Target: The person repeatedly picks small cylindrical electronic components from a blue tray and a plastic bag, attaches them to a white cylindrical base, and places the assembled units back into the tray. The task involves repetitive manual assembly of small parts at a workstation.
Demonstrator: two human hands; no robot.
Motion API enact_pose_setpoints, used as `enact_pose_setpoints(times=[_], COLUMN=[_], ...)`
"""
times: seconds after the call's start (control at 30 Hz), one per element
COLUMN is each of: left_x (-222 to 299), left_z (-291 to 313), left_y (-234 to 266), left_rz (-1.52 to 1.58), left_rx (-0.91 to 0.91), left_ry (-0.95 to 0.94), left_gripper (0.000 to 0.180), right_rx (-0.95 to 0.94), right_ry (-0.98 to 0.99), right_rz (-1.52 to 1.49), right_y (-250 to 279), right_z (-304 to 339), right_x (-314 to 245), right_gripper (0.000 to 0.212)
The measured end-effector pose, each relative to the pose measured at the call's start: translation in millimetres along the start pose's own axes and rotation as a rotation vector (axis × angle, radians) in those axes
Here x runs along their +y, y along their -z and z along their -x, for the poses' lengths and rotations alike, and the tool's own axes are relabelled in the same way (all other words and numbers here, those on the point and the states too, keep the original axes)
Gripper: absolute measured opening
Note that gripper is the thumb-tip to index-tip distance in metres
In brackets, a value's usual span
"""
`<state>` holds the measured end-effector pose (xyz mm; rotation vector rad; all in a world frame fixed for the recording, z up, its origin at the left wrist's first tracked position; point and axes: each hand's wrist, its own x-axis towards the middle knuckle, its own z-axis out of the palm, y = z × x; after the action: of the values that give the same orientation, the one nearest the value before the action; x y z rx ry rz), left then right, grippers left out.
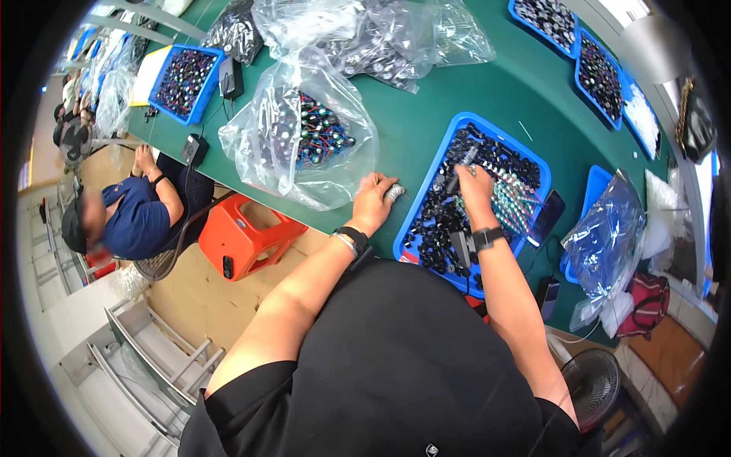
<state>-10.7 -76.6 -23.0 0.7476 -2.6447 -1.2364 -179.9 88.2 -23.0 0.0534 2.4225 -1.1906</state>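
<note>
Bare tabletop (411,114) beside blue tray (463,118), plastic bag (263,152) blocking left

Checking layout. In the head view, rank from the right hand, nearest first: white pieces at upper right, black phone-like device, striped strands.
1. Striped strands: just right of the right hand
2. Black phone-like device: farther right
3. White pieces: upper right

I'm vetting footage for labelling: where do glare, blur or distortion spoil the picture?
Head view: glare streaks the clear bag; head view, upper right: a round grey patch is smeared; head view, left: the seated co-worker's face is blurred; head view, rim: straight edges bend, corners go black; head view, middle: the left hand and right hand look fairly sharp.
</note>
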Motion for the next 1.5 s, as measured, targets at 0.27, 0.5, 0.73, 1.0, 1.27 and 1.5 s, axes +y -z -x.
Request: enact_pose_setpoints(times=[0.27,0.5,0.73,1.0,1.27,1.5], left_x=[-21,-1,-7,-3,-6,-11], left_z=[6,0,-2,-3,-1,0], left_y=[15,17,9,12,11,1], left_rz=[0.066,-0.013,-0.046,-0.057,-0.082,-0.074], left_rx=[-0.036,-0.068,-0.060,-0.073,-0.071,0.025], left_ry=[-0.030,0.011,0.007,0.009,-0.006,-0.035], left_gripper=[0.039,0.041,0.030,0.031,0.033,0.023], right_rx=[-0.259,-0.343,-0.383,-0.375,-0.395,-0.374], right_ry=[0.307,0.622,0.626,0.646,0.789,0.911], right_rz=[0.393,0.613,0.687,0.734,0.784,0.867], right_y=[20,-8,-17,-19,-48,-60], right_z=[83,94,94,93,86,90], right_x=[-54,-47,-43,-52,-75,-81], right_gripper=[0.029,0.029,0.029,0.027,0.013,0.009])
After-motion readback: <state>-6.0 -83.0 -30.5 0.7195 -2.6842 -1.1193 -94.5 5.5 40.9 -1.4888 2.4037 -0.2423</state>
